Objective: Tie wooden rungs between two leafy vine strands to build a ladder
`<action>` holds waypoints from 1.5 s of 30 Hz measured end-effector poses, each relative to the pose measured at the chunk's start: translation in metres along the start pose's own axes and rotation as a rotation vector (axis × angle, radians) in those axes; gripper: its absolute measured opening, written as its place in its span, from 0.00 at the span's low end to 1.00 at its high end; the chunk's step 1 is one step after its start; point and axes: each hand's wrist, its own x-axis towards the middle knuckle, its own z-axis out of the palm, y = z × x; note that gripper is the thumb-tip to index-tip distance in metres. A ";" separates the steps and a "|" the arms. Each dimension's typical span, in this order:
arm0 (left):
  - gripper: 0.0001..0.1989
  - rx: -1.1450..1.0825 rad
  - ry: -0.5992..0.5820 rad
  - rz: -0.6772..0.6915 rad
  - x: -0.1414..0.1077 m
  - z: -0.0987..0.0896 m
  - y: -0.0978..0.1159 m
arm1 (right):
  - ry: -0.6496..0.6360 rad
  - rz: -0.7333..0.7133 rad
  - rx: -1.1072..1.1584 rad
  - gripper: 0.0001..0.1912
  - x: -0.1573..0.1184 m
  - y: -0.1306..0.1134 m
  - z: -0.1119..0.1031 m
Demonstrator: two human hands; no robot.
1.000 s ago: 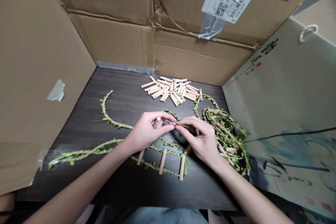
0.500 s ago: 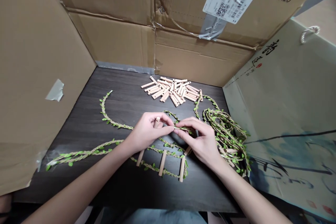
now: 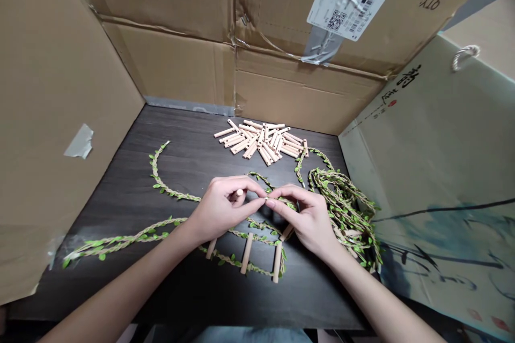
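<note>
My left hand (image 3: 225, 206) is closed around a short wooden peg (image 3: 238, 193), whose end shows between the fingers. Its thumb and forefinger pinch the leafy cord near the fingertips of my right hand (image 3: 308, 214), which also pinches that cord. Below both hands lies a ladder-like piece of leafy twine, with wooden rungs (image 3: 247, 253) across two strands. Its doubled strands (image 3: 137, 232) run left to a taped end. Another single leafy strand (image 3: 156, 171) curves up at the left.
Several drilled wooden pegs (image 3: 261, 139) are heaped at the back of the dark table (image 3: 181, 128). A tangled coil of leafy twine (image 3: 341, 198) lies at right. Cardboard walls (image 3: 161, 64) and a pale printed bag (image 3: 442, 171) surround the surface.
The camera view has shifted slightly. My left hand has tilted the peg a little, so less of it shows; both hands still pinch the cord with fingertips close together.
</note>
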 end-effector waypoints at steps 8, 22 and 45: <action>0.04 -0.083 0.001 0.007 0.001 0.001 0.003 | 0.006 0.099 0.103 0.11 0.001 -0.004 0.002; 0.04 -0.073 -0.036 -0.058 -0.001 0.004 0.002 | 0.064 0.148 0.119 0.08 -0.003 -0.001 0.006; 0.06 -0.018 -0.093 0.091 0.001 -0.002 0.004 | -0.075 0.136 0.086 0.10 0.000 -0.002 -0.007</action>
